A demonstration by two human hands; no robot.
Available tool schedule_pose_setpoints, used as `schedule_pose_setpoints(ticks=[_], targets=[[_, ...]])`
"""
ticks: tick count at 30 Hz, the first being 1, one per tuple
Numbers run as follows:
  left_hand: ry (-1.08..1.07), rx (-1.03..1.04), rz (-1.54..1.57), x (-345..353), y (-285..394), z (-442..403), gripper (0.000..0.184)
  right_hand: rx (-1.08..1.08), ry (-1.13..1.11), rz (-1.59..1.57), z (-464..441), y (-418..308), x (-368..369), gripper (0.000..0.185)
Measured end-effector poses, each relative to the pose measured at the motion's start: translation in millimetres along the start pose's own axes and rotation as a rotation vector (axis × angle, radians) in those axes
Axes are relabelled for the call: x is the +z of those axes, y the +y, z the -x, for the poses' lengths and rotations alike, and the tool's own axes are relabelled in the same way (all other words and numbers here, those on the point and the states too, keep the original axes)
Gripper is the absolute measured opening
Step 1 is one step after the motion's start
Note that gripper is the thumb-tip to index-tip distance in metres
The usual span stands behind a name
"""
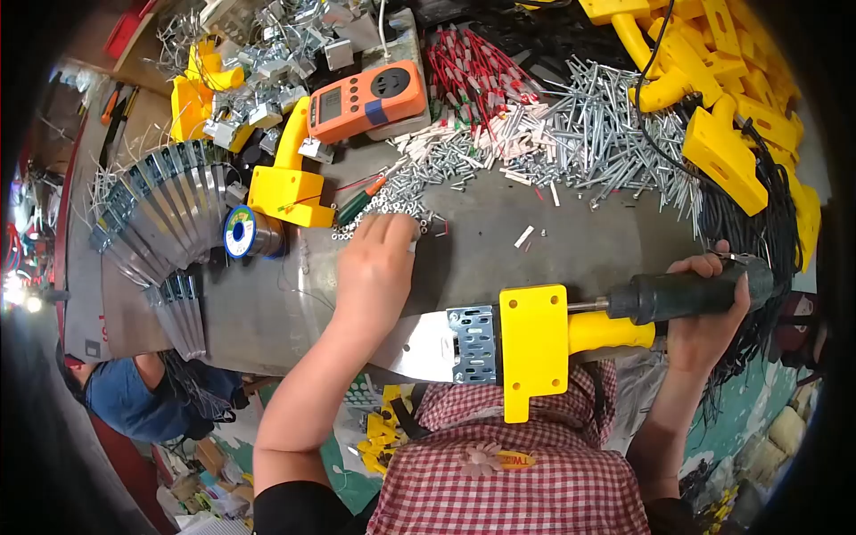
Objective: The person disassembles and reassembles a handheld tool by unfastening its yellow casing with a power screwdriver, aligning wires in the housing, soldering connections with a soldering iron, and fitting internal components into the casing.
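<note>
My right hand is wrapped around a black power screwdriver, its metal shaft pointing left at a yellow plastic housing. That housing has a yellow handle beneath the shaft and a slotted metal plate attached on its left, continuing into a flat metal blade. It lies at the table's front edge, against my checked apron. Fingers curled downward, my left hand is at the small white and metal nuts; anything pinched in the fingertips is hidden. A green screwdriver with an orange tip lies just beyond it.
Behind lie loose screws, red-wired parts and an orange meter. Left are a solder spool, another yellow housing and fanned metal blades. Yellow housings and black cables crowd the right.
</note>
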State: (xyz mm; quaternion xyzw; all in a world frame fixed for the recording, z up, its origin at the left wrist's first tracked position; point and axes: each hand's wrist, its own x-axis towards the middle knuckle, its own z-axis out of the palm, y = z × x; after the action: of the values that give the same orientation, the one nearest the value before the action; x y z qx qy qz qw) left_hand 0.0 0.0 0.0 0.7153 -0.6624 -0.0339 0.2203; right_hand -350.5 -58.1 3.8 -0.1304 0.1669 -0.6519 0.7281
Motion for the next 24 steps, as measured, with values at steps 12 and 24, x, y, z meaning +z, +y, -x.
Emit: schedule_pose_setpoints(ticks=[12,24], targets=[[-0.121,0.35,-0.092,-9.1,0.8,-7.3,0.029,0.007,0.017,-0.028,2.6,2.6,8.3,0.043],[-0.14,0.03,0.555,-9.3,42.3,49.5,0.019,0.008,0.018,-0.039,2.5,4.6,7.8,0.046]])
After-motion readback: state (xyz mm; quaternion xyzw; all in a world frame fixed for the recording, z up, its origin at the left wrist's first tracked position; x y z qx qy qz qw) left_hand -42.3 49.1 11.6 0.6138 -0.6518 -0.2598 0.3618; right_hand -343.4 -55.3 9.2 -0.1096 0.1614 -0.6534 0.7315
